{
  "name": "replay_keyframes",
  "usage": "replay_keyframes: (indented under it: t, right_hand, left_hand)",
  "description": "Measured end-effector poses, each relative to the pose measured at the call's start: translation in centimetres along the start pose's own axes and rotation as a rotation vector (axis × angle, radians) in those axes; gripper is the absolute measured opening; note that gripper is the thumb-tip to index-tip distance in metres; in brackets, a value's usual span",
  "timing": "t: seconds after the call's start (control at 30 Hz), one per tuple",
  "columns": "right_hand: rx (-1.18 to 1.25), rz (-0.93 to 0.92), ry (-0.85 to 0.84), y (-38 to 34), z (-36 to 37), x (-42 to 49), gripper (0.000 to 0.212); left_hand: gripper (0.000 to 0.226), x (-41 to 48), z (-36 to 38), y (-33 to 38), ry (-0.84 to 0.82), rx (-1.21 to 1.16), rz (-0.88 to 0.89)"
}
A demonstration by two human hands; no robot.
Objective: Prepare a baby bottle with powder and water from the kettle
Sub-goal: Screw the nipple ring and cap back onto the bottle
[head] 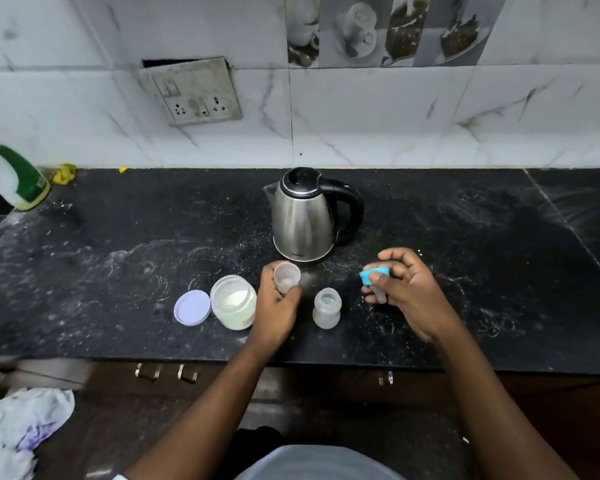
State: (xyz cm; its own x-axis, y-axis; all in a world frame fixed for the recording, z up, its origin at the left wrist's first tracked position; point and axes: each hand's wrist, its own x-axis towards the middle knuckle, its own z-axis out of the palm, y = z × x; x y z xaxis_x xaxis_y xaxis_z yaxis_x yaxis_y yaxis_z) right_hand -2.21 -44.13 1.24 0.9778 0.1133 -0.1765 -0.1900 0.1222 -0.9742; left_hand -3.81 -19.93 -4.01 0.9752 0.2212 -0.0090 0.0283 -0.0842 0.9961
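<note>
An open clear baby bottle stands upright on the black counter, between my two hands. My left hand grips the bottle's clear cap, its hollow side facing up. My right hand holds the blue collar with the teat, the teat pointing down. A steel kettle with a black lid and handle stands just behind the hands. An open jar of pale powder sits left of my left hand, with its lilac lid lying flat beside it.
A white and green spray bottle lies at the counter's far left, next to a yellow scrap. A wall socket plate is on the tiled wall. A crumpled cloth lies low at the left, below the counter.
</note>
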Motion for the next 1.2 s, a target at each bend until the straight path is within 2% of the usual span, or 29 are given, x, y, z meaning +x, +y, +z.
replay_keyframes:
  t: [0.07, 0.13, 0.3, 0.4, 0.57, 0.73, 1.0, 1.2]
  right_hand:
    - [-0.117, 0.0, -0.053, 0.7, 0.3, 0.0, 0.045]
    - [-0.377, -0.045, -0.076, 1.3, 0.7, 0.2, 0.049]
    - [-0.875, -0.177, -0.095, 1.3, 1.9, 0.3, 0.043]
    - [-1.064, -0.236, -0.162, 1.0, 2.4, 0.8, 0.051]
    - [-1.16, -0.271, -0.339, 0.9, 3.2, 1.5, 0.053]
    - [-1.208, -0.293, -0.426, 0.9, 4.2, 2.1, 0.052]
    - [-1.338, -0.284, -0.453, 1.1, 5.2, 3.0, 0.052]
    - [-1.424, -0.228, -0.339, 1.3, 5.8, 3.4, 0.042]
  left_hand:
    - [0.04, -0.9, -0.2, -1.5, 0.049, 0.01, -0.035]
    - [0.046, -1.5, -0.2, -2.9, 0.067, 0.03, -0.059]
    - [0.049, -2.0, 0.5, -4.4, 0.013, 0.017, -0.084]
    - [0.05, -2.0, 0.7, -4.7, -0.052, -0.037, -0.087]
    - [0.048, -2.1, 0.9, -4.5, -0.095, -0.046, -0.053]
    - [0.042, -1.9, 1.0, -4.1, -0.114, -0.033, -0.057]
    - [0.045, -1.6, 0.7, -4.2, -0.153, -0.049, -0.068]
    - [0.043, -1.6, 0.8, -4.6, -0.149, -0.067, -0.074]
